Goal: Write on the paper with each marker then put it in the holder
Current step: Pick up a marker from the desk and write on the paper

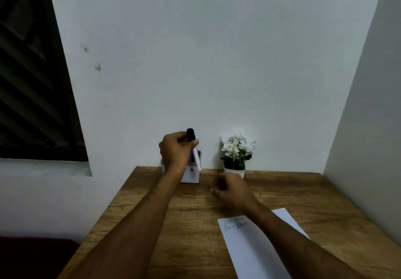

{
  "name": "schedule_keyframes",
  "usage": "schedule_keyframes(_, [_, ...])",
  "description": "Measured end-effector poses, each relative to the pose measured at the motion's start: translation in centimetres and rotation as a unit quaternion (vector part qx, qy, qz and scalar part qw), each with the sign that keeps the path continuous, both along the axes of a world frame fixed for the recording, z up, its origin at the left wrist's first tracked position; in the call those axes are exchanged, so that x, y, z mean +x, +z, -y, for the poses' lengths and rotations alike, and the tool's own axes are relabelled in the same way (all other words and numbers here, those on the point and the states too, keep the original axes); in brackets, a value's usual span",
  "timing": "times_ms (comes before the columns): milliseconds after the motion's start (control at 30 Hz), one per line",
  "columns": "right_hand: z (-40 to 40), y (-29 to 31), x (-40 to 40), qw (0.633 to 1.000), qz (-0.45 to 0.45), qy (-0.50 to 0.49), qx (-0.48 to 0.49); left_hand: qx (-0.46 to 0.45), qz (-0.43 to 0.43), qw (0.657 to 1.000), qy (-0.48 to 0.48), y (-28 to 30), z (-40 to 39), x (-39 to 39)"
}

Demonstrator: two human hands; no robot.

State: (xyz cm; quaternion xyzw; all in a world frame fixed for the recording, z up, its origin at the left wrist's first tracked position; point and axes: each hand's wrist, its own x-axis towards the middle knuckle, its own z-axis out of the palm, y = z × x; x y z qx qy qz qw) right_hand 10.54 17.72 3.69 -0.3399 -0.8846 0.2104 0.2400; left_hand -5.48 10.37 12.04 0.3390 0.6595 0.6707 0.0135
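Note:
My left hand [175,151] grips a white marker with a black cap [191,135], cap upward, its lower end right over the white holder [191,175] at the back of the table. Another marker with a blue part stands in the holder, mostly hidden by the hand. My right hand [231,190] hovers low over the table to the right of the holder, fingers loosely curled, holding nothing. The white paper [251,248] lies at the front right with a few written lines near its top edge; my right forearm crosses it.
A small pot of white flowers [236,153] stands against the wall just right of the holder. The wooden table [152,224] meets a white wall behind and a wall on the right. A dark window is at the left.

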Motion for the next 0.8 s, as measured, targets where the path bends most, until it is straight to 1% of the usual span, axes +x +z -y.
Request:
schedule_keyframes(133, [-0.5, 0.5, -1.3, 1.0, -0.018, 0.015, 0.014, -0.007, -0.04, 0.999, -0.009, 1.4, -2.4, -1.6])
schedule_keyframes(233, [-1.3, 0.3, -1.8, 0.999, -0.017, 0.019, 0.02, -0.02, -0.058, 0.998, -0.017, 1.4, -4.1, -2.2])
schedule_keyframes(367, [-2.1, -0.3, -1.8, 0.999, -0.02, 0.013, 0.025, -0.051, -0.082, 0.995, -0.017, 0.4, -5.5, -2.4])
schedule_keyframes(500, [-2.6, -0.8, -1.6, 1.0, -0.016, 0.013, 0.009, -0.088, -0.108, 0.99, -0.006, -1.1, -6.1, -2.4])
schedule_keyframes(600, [-2.7, -1.2, -1.6, 1.0, -0.011, 0.015, -0.003, -0.116, -0.149, 0.982, 0.002, -2.1, -6.7, -2.4])
schedule_keyframes(667, [-2.7, -1.4, -1.6, 1.0, -0.008, 0.017, -0.007, -0.121, -0.171, 0.978, 0.006, -2.5, -7.1, -2.3])
schedule_keyframes(800, [-2.6, -1.6, -1.3, 1.0, -0.001, 0.018, -0.005, -0.116, -0.182, 0.976, 0.011, -2.7, -7.2, -2.1])
